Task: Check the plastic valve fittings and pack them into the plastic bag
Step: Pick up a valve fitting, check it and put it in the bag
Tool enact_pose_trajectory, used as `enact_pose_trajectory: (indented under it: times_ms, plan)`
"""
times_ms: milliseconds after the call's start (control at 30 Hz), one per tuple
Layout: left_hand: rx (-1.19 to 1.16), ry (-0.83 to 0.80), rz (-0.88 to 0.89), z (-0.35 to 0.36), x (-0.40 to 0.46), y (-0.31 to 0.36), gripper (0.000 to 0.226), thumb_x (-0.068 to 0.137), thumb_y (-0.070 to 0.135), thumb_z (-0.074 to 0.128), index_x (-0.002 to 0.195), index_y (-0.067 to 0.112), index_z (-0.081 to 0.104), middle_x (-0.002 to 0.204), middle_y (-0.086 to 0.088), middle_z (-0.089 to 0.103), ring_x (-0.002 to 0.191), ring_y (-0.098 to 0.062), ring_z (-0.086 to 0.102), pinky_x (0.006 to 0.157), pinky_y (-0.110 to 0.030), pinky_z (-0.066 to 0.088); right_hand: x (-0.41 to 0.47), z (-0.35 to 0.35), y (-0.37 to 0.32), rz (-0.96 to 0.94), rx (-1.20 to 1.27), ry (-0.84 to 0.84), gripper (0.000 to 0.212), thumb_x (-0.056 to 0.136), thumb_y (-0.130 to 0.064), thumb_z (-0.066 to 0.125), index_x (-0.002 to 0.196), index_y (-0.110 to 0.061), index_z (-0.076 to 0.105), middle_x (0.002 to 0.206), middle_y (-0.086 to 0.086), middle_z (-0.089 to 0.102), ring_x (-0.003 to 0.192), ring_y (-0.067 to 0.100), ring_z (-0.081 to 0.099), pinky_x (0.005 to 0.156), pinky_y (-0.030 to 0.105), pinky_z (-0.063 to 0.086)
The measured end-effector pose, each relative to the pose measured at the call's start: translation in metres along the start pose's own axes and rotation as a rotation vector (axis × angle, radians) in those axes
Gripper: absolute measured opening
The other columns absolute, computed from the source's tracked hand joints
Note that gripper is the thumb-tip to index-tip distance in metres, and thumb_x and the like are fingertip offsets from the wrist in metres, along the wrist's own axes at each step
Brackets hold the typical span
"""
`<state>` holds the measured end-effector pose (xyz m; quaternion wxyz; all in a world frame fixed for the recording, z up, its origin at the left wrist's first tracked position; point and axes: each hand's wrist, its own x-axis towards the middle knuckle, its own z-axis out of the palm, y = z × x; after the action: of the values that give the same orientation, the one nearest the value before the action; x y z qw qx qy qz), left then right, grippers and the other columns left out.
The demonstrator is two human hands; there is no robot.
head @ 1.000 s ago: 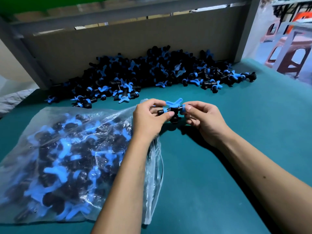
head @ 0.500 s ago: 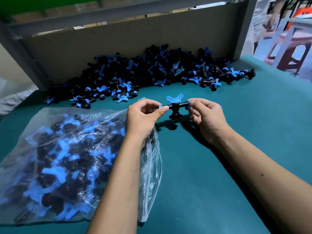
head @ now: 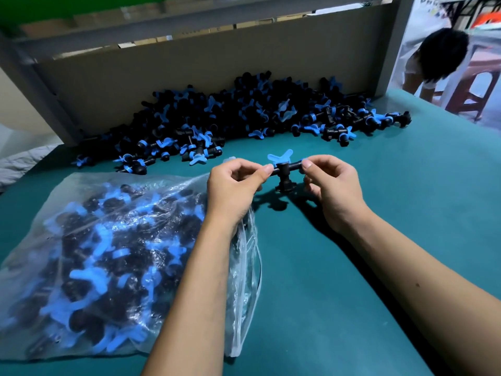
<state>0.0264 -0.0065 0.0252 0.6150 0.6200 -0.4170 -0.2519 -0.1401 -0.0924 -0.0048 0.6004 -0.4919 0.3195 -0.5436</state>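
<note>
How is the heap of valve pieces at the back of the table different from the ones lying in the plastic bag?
The loose heap lies uncovered on the green table, while the bagged fittings sit behind crinkled clear plastic that blurs them. The loose heap is banked against the grey back board; the bagged fittings lie at the near left, under the left forearm. Both look like the same black fittings with blue winged handles.

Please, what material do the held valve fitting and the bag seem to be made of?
Valve fitting: likely moulded plastic, matte black body, smooth blue butterfly handle. Bag: apparently thin clear plastic film, glossy, wrinkled, contents showing through.
</note>
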Motion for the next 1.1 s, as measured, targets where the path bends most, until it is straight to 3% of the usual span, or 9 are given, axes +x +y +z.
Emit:
enact_pose_trajectory:
  times_ms: [167,267,367,467,600,700,867,1000,1100]
  plan:
    - [0.018,0.132,-0.034,0.01,-0.004,0.009,0.03,0.07,0.048,0.086,0.075,0.02,0.077,0.074,0.001,0.077,0.078,-0.025,0.075,0.084,-0.05,0.061,-0.013,0.011,0.003,-0.188,-0.423,-0.196,0.041,0.076,-0.038,0.086,0.1,-0.022,0.057,0.084,-0.005,0.065,0.069,0.021,0.063,0.058,0.038,0.058]
    - [0.035,0.058,0.003,0.012,-0.006,0.016,0.029,0.076,0.044,0.085,0.076,0.016,0.076,0.073,-0.001,0.076,0.076,-0.026,0.075,0.082,-0.051,0.061,-0.013,0.011,0.003,-0.339,-0.615,-0.14,0.035,0.077,-0.028,0.087,0.097,-0.021,0.059,0.085,-0.008,0.067,0.076,0.013,0.065,0.07,0.026,0.054]
    - [0.226,0.079,0.182,0.011,-0.006,0.023,0.029,0.085,0.046,0.079,0.076,0.019,0.074,0.073,0.005,0.075,0.077,-0.018,0.072,0.078,-0.042,0.058,-0.012,0.011,0.001,-0.23,-0.443,-0.115,0.013,0.09,-0.019,0.075,0.094,-0.011,0.066,0.08,0.01,0.07,0.066,0.021,0.063,0.061,0.035,0.056]
    - [0.588,0.211,0.417,0.002,-0.005,0.028,0.031,0.078,0.055,0.081,0.088,0.026,0.073,0.095,0.011,0.069,0.104,-0.019,0.056,0.093,-0.039,0.048,-0.009,0.01,0.001,-0.042,-0.18,-0.122,0.021,0.1,-0.023,0.062,0.096,-0.003,0.068,0.074,0.01,0.072,0.058,0.019,0.062,0.047,0.031,0.052]
    - [1.094,0.054,0.279,-0.01,-0.003,0.029,0.074,0.053,0.066,0.089,0.117,0.042,0.061,0.146,-0.004,0.036,0.145,-0.025,0.016,0.12,-0.051,0.017,-0.002,0.006,-0.002,0.101,-0.001,-0.124,0.04,0.104,-0.037,0.052,0.094,-0.001,0.067,0.07,0.016,0.069,0.052,0.02,0.058,0.042,0.025,0.045]
    - [1.196,-0.08,0.099,-0.01,-0.006,0.029,0.087,0.053,0.044,0.093,0.129,0.044,0.051,0.161,-0.011,0.012,0.155,-0.029,-0.011,0.121,-0.058,-0.008,-0.001,0.006,-0.001,0.106,0.009,-0.106,0.049,0.104,-0.044,0.048,0.089,-0.001,0.066,0.07,0.019,0.068,0.05,0.022,0.057,0.04,0.025,0.042]
    - [1.168,-0.113,-0.042,-0.014,-0.007,0.037,0.09,0.064,-0.001,0.064,0.139,0.044,0.045,0.165,-0.012,0.002,0.155,-0.03,-0.021,0.122,-0.057,-0.016,-0.001,0.007,-0.002,0.108,0.019,-0.104,0.052,0.104,-0.047,0.047,0.086,-0.002,0.065,0.068,0.018,0.067,0.049,0.021,0.055,0.039,0.025,0.039]
    - [1.002,-0.074,-0.017,-0.024,-0.002,0.047,0.085,0.069,-0.009,0.053,0.137,0.041,0.05,0.163,-0.008,0.018,0.157,-0.026,-0.007,0.127,-0.05,-0.008,-0.002,0.007,-0.002,0.108,-0.07,-0.081,0.059,0.103,-0.049,0.05,0.093,0.007,0.067,0.06,0.005,0.058,0.044,0.013,0.044,0.039,0.02,0.03]
    - [0.751,-0.011,0.105,-0.036,0.002,0.047,0.077,0.071,-0.015,0.043,0.129,0.033,0.059,0.137,0.0,0.045,0.141,-0.026,0.034,0.118,-0.047,0.032,-0.007,0.006,-0.003,0.012,-0.089,-0.118,0.034,0.102,-0.034,0.058,0.087,-0.006,0.071,0.058,-0.002,0.045,0.047,0.01,0.034,0.043,0.019,0.024]
